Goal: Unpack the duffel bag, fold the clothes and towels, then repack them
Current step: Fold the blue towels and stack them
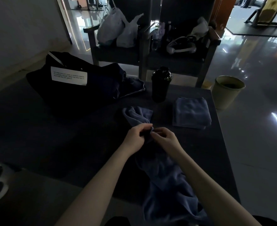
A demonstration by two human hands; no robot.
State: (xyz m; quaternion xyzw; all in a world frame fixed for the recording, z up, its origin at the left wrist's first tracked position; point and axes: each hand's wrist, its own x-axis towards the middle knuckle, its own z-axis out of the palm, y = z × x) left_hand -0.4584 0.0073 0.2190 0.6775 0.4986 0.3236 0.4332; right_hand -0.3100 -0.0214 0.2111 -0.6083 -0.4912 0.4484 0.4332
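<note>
Left hand (135, 139) and right hand (164, 137) both pinch the loose blue towel (165, 180) mid-table; its tail trails off the near edge, so its weight could drag it from their grip.

Single head-worn wide-angle view, angled forward and down, close over a dark table (36, 136), chairs (118, 53) beyond
</note>
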